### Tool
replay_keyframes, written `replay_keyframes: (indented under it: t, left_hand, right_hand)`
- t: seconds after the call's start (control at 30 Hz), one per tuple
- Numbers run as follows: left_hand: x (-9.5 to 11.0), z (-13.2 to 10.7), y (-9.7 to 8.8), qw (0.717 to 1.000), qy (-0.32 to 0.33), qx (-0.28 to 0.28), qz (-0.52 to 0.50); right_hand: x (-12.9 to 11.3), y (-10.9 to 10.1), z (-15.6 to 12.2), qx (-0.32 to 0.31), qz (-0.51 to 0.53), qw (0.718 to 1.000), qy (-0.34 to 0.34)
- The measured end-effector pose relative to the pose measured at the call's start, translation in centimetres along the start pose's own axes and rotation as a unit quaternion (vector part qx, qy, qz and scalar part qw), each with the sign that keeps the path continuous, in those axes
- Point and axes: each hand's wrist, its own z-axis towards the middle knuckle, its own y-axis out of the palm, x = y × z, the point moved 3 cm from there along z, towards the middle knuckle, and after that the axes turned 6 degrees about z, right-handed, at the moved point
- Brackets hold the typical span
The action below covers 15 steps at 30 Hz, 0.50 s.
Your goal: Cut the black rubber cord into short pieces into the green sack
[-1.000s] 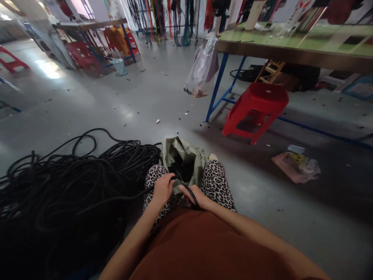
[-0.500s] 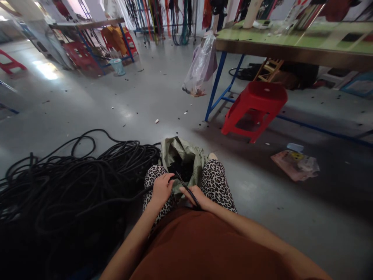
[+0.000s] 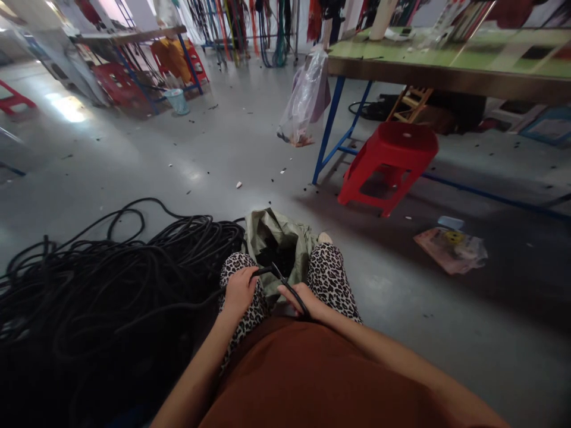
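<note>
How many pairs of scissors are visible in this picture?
1: the scissors in the right hand, blades at the black cord held by the left hand. Others may be hidden.

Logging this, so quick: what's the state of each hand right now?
Left hand: closed, holding the black cord near its end.
Right hand: closed, holding the black-handled scissors.

Dim foreground; window-like glare on floor (image 3: 214, 142), upper left; black cords (image 3: 134, 279) deep in shadow; edges stretched.

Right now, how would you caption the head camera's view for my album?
Left hand grips a black cord, right hand holds scissors, at an open sack between leopard-print knees.
</note>
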Motion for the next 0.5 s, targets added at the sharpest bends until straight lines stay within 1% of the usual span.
replay_keyframes:
  t: [0.1,0.2,0.27,0.4,0.5]
  left_hand:
    - [-0.2,0.2,0.0,1.000,0.001,0.005,-0.005]
    - [-0.3,0.2,-0.1,1.000,0.000,0.012,-0.010]
    - [-0.4,0.2,-0.4,1.000,-0.004,0.023,-0.013]
    - [-0.5,0.3,-1.8,0.997,-0.018,0.069,-0.019]
    - [0.1,0.7,-3.3,0.993,-0.007,0.116,-0.021]
  right_hand:
    - [0.0,-0.2,-0.1,0.014,0.031,0.999,0.024]
    - [0.4,-0.4,-0.1,0.029,0.095,0.994,0.055]
    - [0.7,-0.6,0.0,0.034,0.139,0.988,0.056]
    - [1.9,-1.0,0.5,0.042,0.210,0.973,0.085]
    - [2.4,-1.1,0.6,0.048,0.247,0.961,0.112]
